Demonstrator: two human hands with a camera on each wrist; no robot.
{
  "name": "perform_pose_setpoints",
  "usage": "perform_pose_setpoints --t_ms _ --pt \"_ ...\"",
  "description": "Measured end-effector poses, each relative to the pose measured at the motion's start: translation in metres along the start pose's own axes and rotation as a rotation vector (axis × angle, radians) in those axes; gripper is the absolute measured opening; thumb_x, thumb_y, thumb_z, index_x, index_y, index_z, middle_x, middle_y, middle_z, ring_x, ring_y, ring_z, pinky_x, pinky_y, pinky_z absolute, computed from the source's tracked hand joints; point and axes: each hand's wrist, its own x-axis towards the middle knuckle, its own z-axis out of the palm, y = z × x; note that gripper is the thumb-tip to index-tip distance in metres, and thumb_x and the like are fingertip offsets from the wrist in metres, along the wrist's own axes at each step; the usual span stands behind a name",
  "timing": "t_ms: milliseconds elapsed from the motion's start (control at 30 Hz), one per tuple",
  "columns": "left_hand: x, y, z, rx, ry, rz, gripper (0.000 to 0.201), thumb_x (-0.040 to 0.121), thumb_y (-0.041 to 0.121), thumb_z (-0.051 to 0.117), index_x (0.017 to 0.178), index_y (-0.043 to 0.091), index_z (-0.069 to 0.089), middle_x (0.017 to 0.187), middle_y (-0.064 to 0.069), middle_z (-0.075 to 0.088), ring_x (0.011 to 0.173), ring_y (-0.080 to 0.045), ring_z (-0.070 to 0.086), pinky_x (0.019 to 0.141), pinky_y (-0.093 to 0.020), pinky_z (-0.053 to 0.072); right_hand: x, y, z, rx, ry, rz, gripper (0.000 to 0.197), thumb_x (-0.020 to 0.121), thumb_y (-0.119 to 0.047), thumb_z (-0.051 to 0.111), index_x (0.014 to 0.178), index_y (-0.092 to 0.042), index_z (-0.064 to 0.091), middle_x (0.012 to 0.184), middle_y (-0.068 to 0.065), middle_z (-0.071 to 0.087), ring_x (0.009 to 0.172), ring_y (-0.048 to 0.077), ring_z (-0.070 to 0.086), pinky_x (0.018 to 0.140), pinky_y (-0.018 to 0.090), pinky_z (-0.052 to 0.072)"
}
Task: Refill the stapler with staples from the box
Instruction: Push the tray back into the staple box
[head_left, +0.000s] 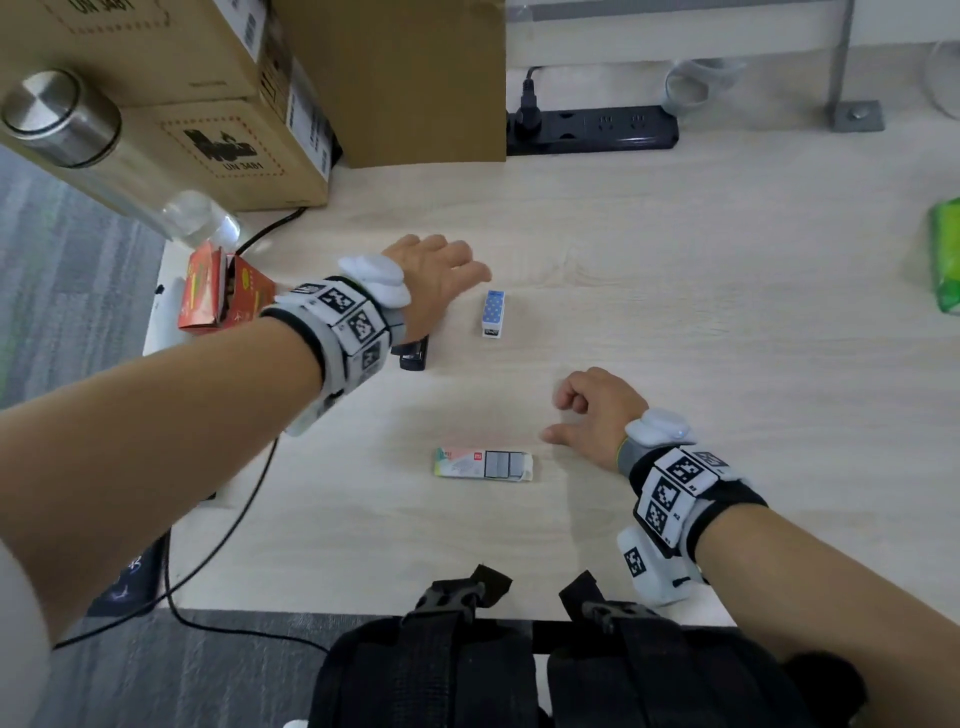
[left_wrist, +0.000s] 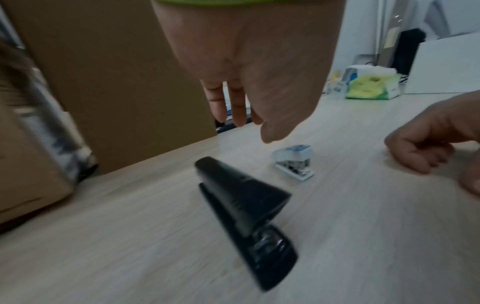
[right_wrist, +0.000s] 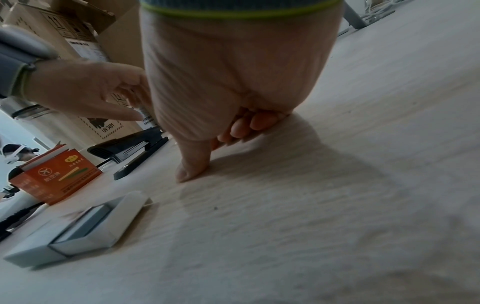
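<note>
A black stapler (left_wrist: 244, 205) lies closed on the pale wood table (head_left: 675, 291); in the head view only its end (head_left: 414, 354) shows from under my left wrist. My left hand (head_left: 441, 273) hovers just above it with straight fingers (left_wrist: 237, 107), holding nothing. A small blue-and-white stapler (head_left: 492, 313) stands to the right of that hand. The staple box (head_left: 483, 464) lies near the front, its tray slid partly out with grey staples showing (right_wrist: 83, 224). My right hand (head_left: 592, 408) rests on the table right of the box, fingers loosely curled (right_wrist: 244, 127), thumb flat, empty.
Cardboard boxes (head_left: 218, 104) and a steel bottle (head_left: 67, 124) crowd the back left. An orange carton (head_left: 223, 296) stands open at the left edge. A black power strip (head_left: 592, 130) lies at the back, a green tissue pack (head_left: 945, 254) at far right, a cable (head_left: 244, 499) along the left edge.
</note>
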Motion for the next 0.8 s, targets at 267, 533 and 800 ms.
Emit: perform_pose_setpoints --t_ms 267,533,800 --pt "0.036 0.036 0.009 0.092 -0.313 0.104 0.053 0.081 0.004 0.047 0.128 0.023 0.033 0.139 -0.005 0.031 0.117 -0.029 0.039 0.098 -0.044 0.039 0.002 0.001 0.0 0.002 -0.008 0.011 0.035 0.06 -0.037 0.084 0.08 -0.027 0.057 0.082 -0.01 0.05 0.077 0.013 0.052 0.069 0.026 0.044" --pt "0.022 0.039 0.018 -0.148 -0.13 0.026 0.021 0.091 0.028 0.052 0.109 0.017 0.053 0.111 -0.007 0.056 0.092 -0.031 0.054 0.076 -0.041 0.046 0.001 0.001 0.0 -0.01 -0.001 -0.011 0.036 0.061 -0.039 0.084 0.08 -0.026 0.057 0.085 -0.006 0.052 0.076 0.015 0.051 0.068 0.028 0.044" --pt "-0.026 0.088 0.024 -0.723 -0.019 -0.199 0.021 0.078 0.045 0.067 0.079 0.026 0.057 0.088 0.005 0.065 0.075 -0.017 0.061 0.071 -0.037 0.052 -0.004 -0.01 -0.004 0.144 0.045 0.005 0.034 0.066 -0.042 0.08 0.092 -0.032 0.061 0.089 -0.01 0.062 0.078 0.008 0.056 0.073 0.025 0.047"
